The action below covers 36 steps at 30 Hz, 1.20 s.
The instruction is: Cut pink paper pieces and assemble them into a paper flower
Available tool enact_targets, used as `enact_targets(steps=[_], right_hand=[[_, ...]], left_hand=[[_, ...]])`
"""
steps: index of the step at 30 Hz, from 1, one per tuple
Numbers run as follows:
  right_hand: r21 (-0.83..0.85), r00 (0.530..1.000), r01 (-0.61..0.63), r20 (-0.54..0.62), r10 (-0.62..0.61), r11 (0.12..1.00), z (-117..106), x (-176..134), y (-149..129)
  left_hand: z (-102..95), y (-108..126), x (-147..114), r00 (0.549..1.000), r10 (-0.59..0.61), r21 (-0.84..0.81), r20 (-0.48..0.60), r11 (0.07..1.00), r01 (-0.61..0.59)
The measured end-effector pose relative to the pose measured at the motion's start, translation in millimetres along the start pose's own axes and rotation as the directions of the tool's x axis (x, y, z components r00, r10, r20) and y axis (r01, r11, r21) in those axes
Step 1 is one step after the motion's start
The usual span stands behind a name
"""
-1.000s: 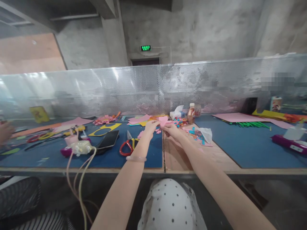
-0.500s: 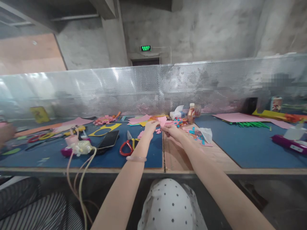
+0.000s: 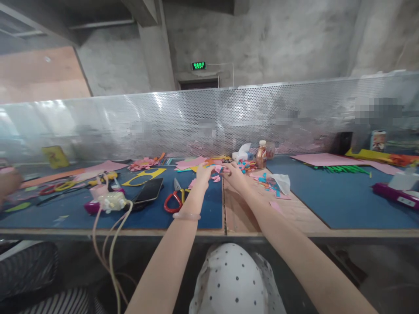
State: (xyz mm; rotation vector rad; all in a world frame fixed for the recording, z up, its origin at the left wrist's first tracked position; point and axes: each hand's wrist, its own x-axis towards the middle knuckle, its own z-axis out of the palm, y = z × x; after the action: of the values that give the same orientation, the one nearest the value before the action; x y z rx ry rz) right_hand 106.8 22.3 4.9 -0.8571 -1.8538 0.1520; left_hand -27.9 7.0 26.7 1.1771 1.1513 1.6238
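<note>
My left hand (image 3: 204, 172) reaches over the far middle of the table, fingers bent and pressed together around a small piece of pink paper (image 3: 218, 168). Facing it, my right hand (image 3: 234, 173) has curled fingers at the same pink piece, which bridges the gap between the two hands. The fingertips are small and partly blurred. Small pink scraps (image 3: 215, 179) lie just below the hands. A pile of pink, blue and orange paper bits (image 3: 246, 166) is just beyond my right hand. Red-handled scissors (image 3: 173, 201) rest left of my left forearm.
A dark phone (image 3: 149, 190), a pale power strip (image 3: 111, 201) with cords and a yellow cut-out sheet (image 3: 144, 176) lie to the left. A bottle (image 3: 261, 155) stands behind the scraps. Pink sheets (image 3: 327, 160) and a purple tool (image 3: 394, 195) are on the right. Another person's hand (image 3: 9, 181) shows far left.
The larger pink sheet that stood up between my hands no longer shows there; a smaller pink piece does. My right hand has arched upward. A pink piece now shows beside my right forearm.
</note>
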Motion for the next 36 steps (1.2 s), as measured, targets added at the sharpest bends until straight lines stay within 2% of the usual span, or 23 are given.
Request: enact_targets(steps=[2,4,6,9,14,18,22,25,27,32,36], right_hand=[[-0.005,0.997,0.078,0.019,-0.078,0.997,0,1,-4],[0.008,0.994,0.109,-0.02,-0.109,0.994,0,2,-8],[0.041,0.994,0.06,-0.093,-0.056,0.997,1,5,-10],[0.161,0.984,-0.103,-0.129,0.124,0.982,0,8,-9],[0.435,0.949,-0.257,-0.056,0.311,0.863,-5,9,-5],[0.563,0.926,-0.297,-0.027,0.377,0.771,-7,8,-6],[0.599,0.913,-0.323,-0.005,0.407,0.732,-10,7,-10],[0.639,0.902,-0.339,0.014,0.43,0.691,-12,7,-12],[0.694,0.894,-0.347,0.043,0.446,0.63,-14,7,-12],[0.815,0.879,-0.374,0.159,0.45,0.443,-16,9,-11],[0.836,0.874,-0.396,0.216,0.435,0.381,-18,9,-11]], left_hand=[[1.8,2,-3,0.998,-0.057,-0.015,-0.031,0.998,0.057],[3.6,4,-5,0.995,-0.096,-0.003,-0.026,0.995,0.096],[4.9,5,-7,0.996,-0.087,0.035,-0.008,0.996,0.087],[5.6,4,-8,1.0,-0.01,0.1,0.024,0.995,0.007],[4.9,0,-7,0.975,0.135,0.153,0.174,0.975,-0.162],[4.5,-1,-5,0.974,0.159,0.174,0.164,0.967,-0.188],[3.8,-2,-4,0.965,0.19,0.209,0.179,0.951,-0.226],[3.9,-1,-4,0.946,0.246,0.198,0.212,0.937,-0.289],[4.6,1,-6,0.933,0.281,0.167,0.226,0.932,-0.321],[6.3,8,-9,0.927,0.34,0.051,0.159,0.935,-0.351],[6.0,11,-8,0.922,0.374,-0.044,0.095,0.927,-0.372]])
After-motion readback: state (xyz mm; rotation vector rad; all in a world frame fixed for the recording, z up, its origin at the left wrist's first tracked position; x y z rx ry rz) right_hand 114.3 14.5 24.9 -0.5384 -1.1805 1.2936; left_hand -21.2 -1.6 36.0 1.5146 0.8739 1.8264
